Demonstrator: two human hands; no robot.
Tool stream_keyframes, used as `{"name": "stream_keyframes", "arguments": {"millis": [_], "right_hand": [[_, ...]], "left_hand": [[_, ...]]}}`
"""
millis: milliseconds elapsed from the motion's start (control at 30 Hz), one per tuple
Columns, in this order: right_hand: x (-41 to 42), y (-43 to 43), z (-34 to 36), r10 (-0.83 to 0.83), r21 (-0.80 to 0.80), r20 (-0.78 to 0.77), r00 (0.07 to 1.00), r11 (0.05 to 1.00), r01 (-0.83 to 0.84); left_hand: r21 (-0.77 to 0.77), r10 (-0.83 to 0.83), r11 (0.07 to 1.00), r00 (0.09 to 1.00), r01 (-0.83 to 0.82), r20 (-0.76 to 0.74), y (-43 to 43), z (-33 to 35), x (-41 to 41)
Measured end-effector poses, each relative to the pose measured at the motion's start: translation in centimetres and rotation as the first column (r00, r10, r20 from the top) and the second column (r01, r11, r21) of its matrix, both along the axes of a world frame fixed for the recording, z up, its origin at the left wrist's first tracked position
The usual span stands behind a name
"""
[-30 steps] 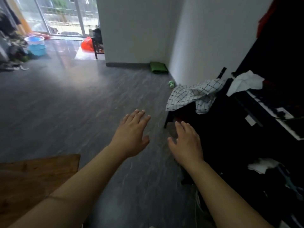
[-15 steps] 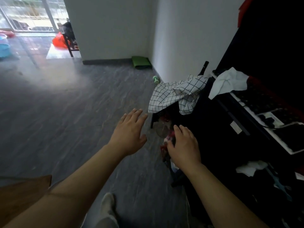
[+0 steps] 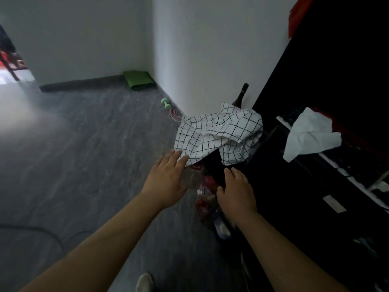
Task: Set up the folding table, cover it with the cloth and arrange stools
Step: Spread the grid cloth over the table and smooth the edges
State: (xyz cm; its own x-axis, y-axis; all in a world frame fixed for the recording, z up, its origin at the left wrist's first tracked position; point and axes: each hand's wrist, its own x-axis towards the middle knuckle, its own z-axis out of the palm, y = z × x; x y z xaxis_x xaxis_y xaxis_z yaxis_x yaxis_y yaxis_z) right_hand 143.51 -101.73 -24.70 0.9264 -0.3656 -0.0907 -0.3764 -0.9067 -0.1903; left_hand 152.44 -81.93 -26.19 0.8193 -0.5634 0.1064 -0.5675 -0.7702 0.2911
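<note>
One checked cloth (image 3: 216,135) is seen heaped centre-right of the frame, draped over something dark, long axis left to right. It lies up-frame of both hands. Left hand (image 3: 166,182) is held flat, fingers straight, tips at the cloth's lower-left edge; nearer, contact not determinable. Right hand (image 3: 236,192) is held open below the cloth, nothing gripped. Counted: two hands, one checked cloth, one white rag (image 3: 309,135). No folding table or stools are seen.
</note>
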Motion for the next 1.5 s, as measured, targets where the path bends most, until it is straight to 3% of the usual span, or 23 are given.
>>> {"name": "stream_keyframes", "arguments": {"millis": [200, 567, 900, 1167, 1500], "right_hand": [[6.4, -1.2, 0.4, -0.101, -0.085, 0.018, 0.995, 0.991, 0.102], [19.6, -9.3, -3.0, -0.189, -0.254, 0.056, 0.98, 0.947, 0.197], [27.1, -15.3, -5.4, -0.156, -0.462, -0.156, 0.975, 0.884, 0.067], [30.0, -16.7, -5.9, -0.272, -0.463, -0.257, 0.927, 0.877, 0.129], [30.6, -15.6, -5.3, -0.238, -0.363, -0.131, 0.962, 0.915, 0.177]], "left_hand": [[-0.055, -0.074, 0.996, 0.997, 0.073, -0.005, -3.1, 0.0, 7.6], [0.053, -0.157, 0.986, 0.987, 0.158, -0.027, -14.3, -1.9, 20.9], [0.125, -0.261, 0.954, 0.959, 0.274, -0.109, -21.3, -6.3, 29.1], [0.201, -0.401, 0.879, 0.898, 0.432, -0.18, -24.5, -10.5, 32.2], [0.12, -0.538, 0.814, 0.816, 0.568, -0.213, -26.7, -10.9, 36.1]]}}
